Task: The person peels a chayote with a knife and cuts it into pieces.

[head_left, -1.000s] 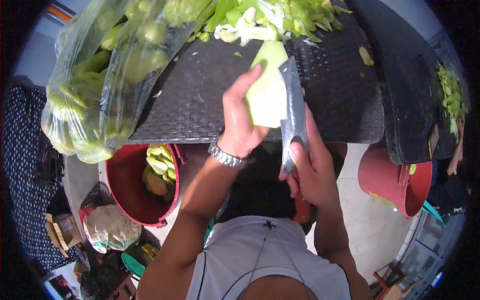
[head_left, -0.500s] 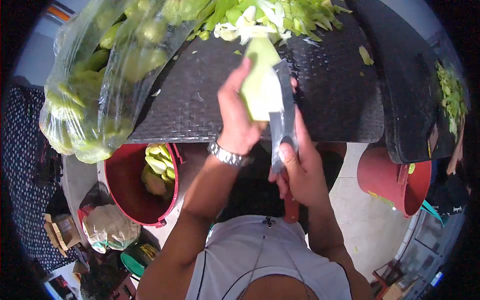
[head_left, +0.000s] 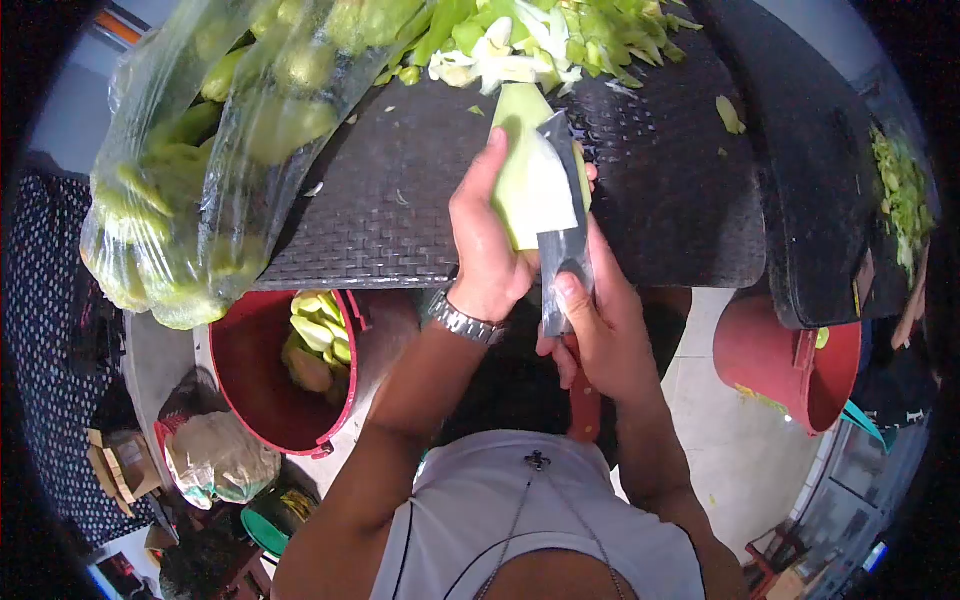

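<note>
My left hand (head_left: pixel 492 225), with a metal watch at its wrist, is wrapped round a long, pale green peeled fruit (head_left: pixel 517 165) held above the near table edge. Its exact kind I cannot tell. My right hand (head_left: pixel 598 320) grips a knife (head_left: pixel 562 262) with a wide grey blade and a red handle, the thumb pressed on the blade. The blade lies lengthwise along the fruit's right side. A white cut piece (head_left: pixel 552 190) rests against the blade. Just beyond the fruit's far end is a heap of green and white peelings (head_left: pixel 560 45).
A clear plastic bag of green fruits (head_left: pixel 230 150) lies on the left of the dark woven table (head_left: pixel 400 215). Below stands a red bucket (head_left: pixel 240 400) holding peeled pieces. Another red bucket (head_left: pixel 750 350) is at right, near a black surface (head_left: pixel 815 200) with more green peelings (head_left: pixel 900 195).
Both hands have shifted slightly right and nearer with the fruit and knife. The white piece shows more clearly against the blade.
</note>
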A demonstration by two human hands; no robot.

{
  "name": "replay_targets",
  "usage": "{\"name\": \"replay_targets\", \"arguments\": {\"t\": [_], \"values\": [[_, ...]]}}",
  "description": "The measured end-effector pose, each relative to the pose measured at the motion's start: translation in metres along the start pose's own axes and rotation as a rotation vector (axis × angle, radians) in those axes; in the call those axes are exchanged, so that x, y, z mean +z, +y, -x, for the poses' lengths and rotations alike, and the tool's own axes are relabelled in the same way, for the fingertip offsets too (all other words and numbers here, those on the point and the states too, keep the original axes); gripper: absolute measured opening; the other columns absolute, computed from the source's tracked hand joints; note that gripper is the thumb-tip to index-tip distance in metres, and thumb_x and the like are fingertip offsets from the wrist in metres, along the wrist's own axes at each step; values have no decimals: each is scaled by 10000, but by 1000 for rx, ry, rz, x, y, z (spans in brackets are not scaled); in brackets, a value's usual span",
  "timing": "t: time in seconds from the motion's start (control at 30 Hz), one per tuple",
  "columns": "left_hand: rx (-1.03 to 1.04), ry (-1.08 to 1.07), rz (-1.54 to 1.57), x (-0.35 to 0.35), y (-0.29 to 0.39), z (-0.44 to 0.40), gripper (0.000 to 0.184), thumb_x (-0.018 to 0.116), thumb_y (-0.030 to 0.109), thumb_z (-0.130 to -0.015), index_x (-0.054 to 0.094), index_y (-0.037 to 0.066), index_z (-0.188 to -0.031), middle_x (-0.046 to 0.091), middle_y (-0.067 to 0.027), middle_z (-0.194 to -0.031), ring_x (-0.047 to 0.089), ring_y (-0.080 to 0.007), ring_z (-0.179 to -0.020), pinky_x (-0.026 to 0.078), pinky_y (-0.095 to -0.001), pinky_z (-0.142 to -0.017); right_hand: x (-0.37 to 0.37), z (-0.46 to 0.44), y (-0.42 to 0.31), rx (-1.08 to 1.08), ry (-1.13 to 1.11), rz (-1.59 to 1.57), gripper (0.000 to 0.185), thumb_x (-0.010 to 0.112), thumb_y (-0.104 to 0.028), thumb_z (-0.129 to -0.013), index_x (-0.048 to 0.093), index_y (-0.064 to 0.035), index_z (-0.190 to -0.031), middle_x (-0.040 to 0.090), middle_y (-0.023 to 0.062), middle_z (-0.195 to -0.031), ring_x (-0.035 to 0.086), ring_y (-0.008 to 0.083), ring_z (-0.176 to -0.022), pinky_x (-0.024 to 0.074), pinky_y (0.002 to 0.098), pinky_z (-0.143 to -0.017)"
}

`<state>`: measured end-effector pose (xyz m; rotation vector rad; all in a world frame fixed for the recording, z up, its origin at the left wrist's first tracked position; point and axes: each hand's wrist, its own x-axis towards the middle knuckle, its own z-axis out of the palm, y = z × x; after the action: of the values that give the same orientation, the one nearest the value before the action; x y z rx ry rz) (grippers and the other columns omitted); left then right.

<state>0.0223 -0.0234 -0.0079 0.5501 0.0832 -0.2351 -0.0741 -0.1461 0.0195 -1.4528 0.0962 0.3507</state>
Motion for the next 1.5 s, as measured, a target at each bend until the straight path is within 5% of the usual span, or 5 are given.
{"name": "replay_targets", "arguments": {"t": [0.3, 0.37, 0.63, 0.9, 1.5], "values": [[264, 27, 72, -10, 33, -10, 649, 455, 508, -1035, 535, -61, -1337, 678, -248, -1180, 690, -390, -1030, 566, -480, -936, -23, 17, -15, 369, -123, -108, 384, 459, -212, -1078, 525, -49, -1420, 598, 71, -655, 492, 98, -421, 421, 243, -402], [303, 61, 89, -14, 42, -12, 662, 430, 565, -1029, 524, 17, -1389, 654, -245, -1242, 658, -423, -1106, 516, -609, -978, -24, 27, -12, 357, -75, -116, 415, 456, -204, -1078, 507, -48, -1459, 584, 56, -630, 502, 96, -436, 437, 244, -417], [175, -230, 257, -12, 37, -7, 769, 398, 724, -971, 505, 114, -1426, 614, -226, -1319, 613, -470, -1165, 473, -680, -961, -18, 24, -18, -408, 123, 1007, 478, 561, -226, -1048, 513, -195, -1523, 548, 140, -733, 585, 262, -598, 509, 396, -596], [422, -45, 122, -7, 26, -6, 726, 437, 721, -968, 485, 138, -1397, 632, -228, -1238, 671, -465, -1041, 567, -645, -834, -10, 41, -8, -325, -23, 689, 471, 572, -250, -1048, 530, -166, -1510, 521, 161, -777, 561, 289, -679, 499, 390, -682], [450, 73, -34, 6, -2, 7, 724, 392, 692, -1004, 454, 101, -1417, 627, -247, -1197, 691, -438, -964, 599, -581, -763, -4, 28, 2, -459, 51, 642, 461, 565, -108, -1036, 535, -106, -1496, 552, 175, -780, 593, 299, -689, 513, 410, -680]]}}
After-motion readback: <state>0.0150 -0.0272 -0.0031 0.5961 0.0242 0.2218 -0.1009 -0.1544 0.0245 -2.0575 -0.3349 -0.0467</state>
